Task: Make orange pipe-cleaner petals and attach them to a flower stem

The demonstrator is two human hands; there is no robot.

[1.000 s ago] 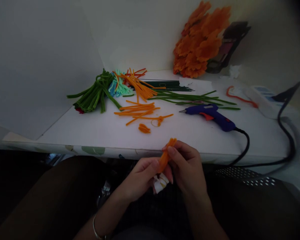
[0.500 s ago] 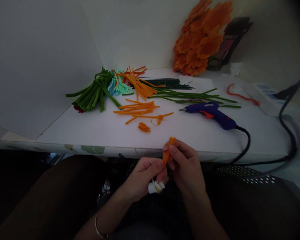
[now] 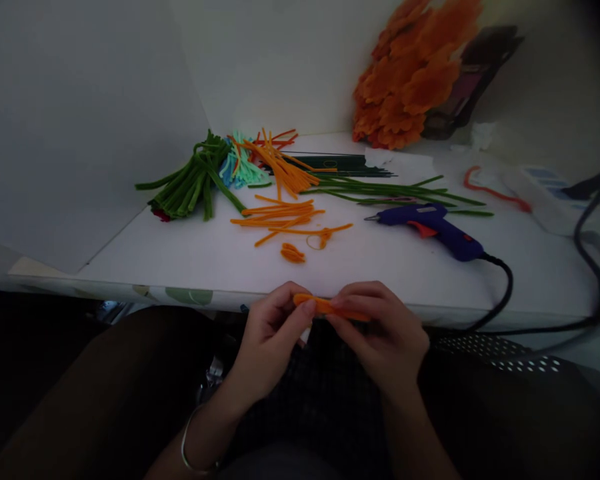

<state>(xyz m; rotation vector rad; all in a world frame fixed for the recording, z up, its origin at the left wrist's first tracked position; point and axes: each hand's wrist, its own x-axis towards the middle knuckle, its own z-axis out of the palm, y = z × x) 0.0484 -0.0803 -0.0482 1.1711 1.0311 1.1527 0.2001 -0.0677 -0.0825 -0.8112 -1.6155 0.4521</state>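
Between my hands, just off the table's front edge, lies a short bundle of orange pipe cleaners (image 3: 323, 305), held roughly level. My left hand (image 3: 275, 340) pinches its left end between thumb and fingers. My right hand (image 3: 380, 327) grips the right part, with a bit of orange showing under the fingers. A small white piece, mostly hidden, shows below my left fingers. Beyond my hands on the table are a small folded orange bundle (image 3: 293, 253) and several loose orange pipe cleaners (image 3: 280, 213).
A blue glue gun (image 3: 430, 225) lies on the right, its black cable (image 3: 505, 293) running over the table edge. Green pipe cleaners (image 3: 187, 183) are bunched at the left. Dark green wires (image 3: 330, 165) and a stack of orange flowers (image 3: 405, 80) are at the back.
The orange bundle has turned from upright to nearly level. My left hand has moved up to its left end, and the white piece by that hand is now mostly covered.
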